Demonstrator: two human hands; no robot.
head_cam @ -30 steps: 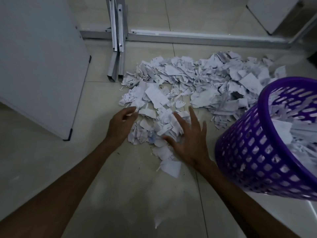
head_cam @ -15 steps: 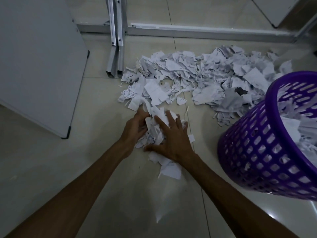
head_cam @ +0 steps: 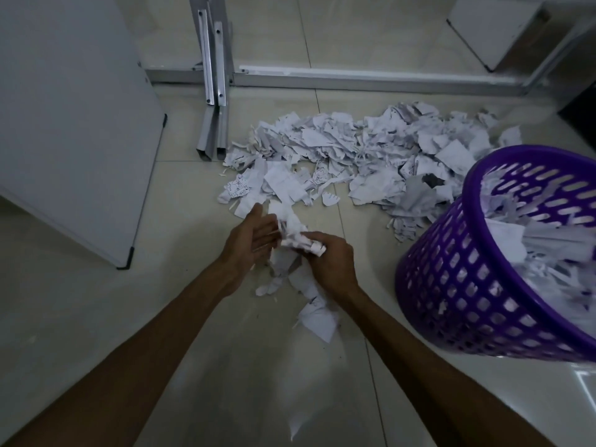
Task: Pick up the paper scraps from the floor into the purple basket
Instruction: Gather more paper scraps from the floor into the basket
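Observation:
A wide heap of white paper scraps (head_cam: 371,150) covers the tiled floor ahead. A bunch of scraps (head_cam: 295,233) is lifted off the floor between my two hands. My left hand (head_cam: 251,240) cups the bunch from the left with straight fingers. My right hand (head_cam: 329,256) curls its fingers round the bunch from the right. A few loose scraps (head_cam: 317,317) lie below my hands. The purple basket (head_cam: 467,285) stands tilted at the right, holding several scraps.
A white board (head_cam: 71,124) leans at the left, its corner on the floor. Grey metal rails (head_cam: 213,101) stand behind the heap, and a metal floor track (head_cam: 354,79) runs across the back. A white cabinet (head_cam: 490,24) is at the far right.
My hands swept together across the floor, gathered a bunch of scraps and raised it. The view has shifted a little toward the heap.

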